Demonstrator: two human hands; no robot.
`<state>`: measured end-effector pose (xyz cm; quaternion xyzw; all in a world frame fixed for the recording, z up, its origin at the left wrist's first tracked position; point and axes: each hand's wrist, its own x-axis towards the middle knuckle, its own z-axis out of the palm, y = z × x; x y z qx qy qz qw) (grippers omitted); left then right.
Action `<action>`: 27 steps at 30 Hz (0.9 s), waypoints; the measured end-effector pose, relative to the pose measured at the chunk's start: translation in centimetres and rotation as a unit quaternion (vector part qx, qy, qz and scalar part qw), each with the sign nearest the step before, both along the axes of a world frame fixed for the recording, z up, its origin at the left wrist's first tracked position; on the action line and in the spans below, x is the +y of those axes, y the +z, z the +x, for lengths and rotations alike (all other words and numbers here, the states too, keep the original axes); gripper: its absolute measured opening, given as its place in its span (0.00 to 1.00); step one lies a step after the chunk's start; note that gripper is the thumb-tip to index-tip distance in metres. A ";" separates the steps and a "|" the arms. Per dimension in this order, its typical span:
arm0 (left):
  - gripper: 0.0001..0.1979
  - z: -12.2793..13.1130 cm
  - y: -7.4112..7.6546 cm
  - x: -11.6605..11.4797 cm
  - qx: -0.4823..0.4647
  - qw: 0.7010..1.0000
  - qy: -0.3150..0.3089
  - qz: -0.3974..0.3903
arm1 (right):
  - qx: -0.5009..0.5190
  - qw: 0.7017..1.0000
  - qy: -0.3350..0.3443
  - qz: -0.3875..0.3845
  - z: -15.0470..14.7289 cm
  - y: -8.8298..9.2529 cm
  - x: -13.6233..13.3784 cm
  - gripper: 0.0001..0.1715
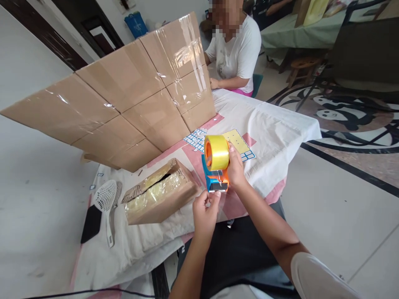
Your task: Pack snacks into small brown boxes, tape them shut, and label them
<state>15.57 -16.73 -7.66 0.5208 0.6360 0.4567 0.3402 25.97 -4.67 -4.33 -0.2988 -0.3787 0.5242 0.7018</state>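
Observation:
My right hand (236, 169) grips an orange and blue tape dispenser (215, 178) that carries a yellow tape roll (216, 152), held upright above the table's near edge. My left hand (205, 211) is just below the dispenser's blade, its fingers pinched at the loose tape end. A small brown cardboard box (158, 195) with a partly open top and clear tape on it lies on the cloth to the left of my hands.
A wall of taped brown cartons (124, 95) stands across the table's far left. Sticker sheets (240, 143) lie on the white cloth (274, 128). A white slotted scoop (106, 203) and a black item (91, 223) lie at left. A seated person (235, 54) is opposite.

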 end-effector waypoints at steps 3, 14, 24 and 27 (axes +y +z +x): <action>0.22 -0.4 -0.3 0.0 0.106 0.993 0.033 0.048 | 0.015 0.999 0.026 0.014 -0.1 -0.2 -0.5 0.27; 0.21 -0.4 -0.1 0.3 0.113 0.992 0.049 0.041 | -0.172 0.974 -0.110 0.098 2.0 -1.5 -0.1 0.20; 0.23 -0.9 -0.2 0.0 0.069 0.996 0.036 0.041 | 0.021 0.991 -0.043 -0.127 0.7 0.0 -1.8 0.28; 0.27 -1.0 -1.3 0.3 0.030 0.998 0.042 0.038 | 0.115 0.979 0.002 -0.171 0.4 0.3 -1.9 0.31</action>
